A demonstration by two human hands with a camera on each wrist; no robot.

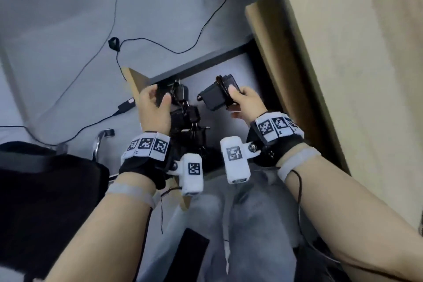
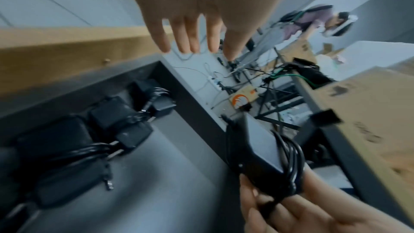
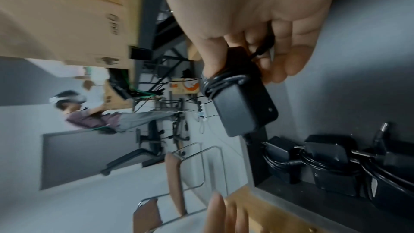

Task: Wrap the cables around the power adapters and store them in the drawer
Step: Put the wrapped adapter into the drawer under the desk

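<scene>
My right hand (image 1: 242, 101) grips a black power adapter (image 1: 214, 96) with its cable wound round it, held above the open drawer (image 1: 233, 71). The same adapter (image 3: 241, 102) shows in the right wrist view, thumb and fingers curled round its wrapped end, and in the left wrist view as the adapter (image 2: 262, 150). My left hand (image 1: 153, 103) hovers over the drawer's left side with straight fingers (image 2: 186, 40), holding nothing. Several wrapped black adapters (image 1: 183, 114) lie in a row along the drawer's left wall; the row of adapters (image 2: 116, 118) is also in the left wrist view.
The wooden desk top (image 1: 343, 52) runs along the right. A loose black cable (image 1: 160, 43) and a small plug (image 1: 126, 105) lie on the grey floor at left. A black chair (image 1: 45, 178) stands at my left. A person (image 3: 89, 112) sits far off.
</scene>
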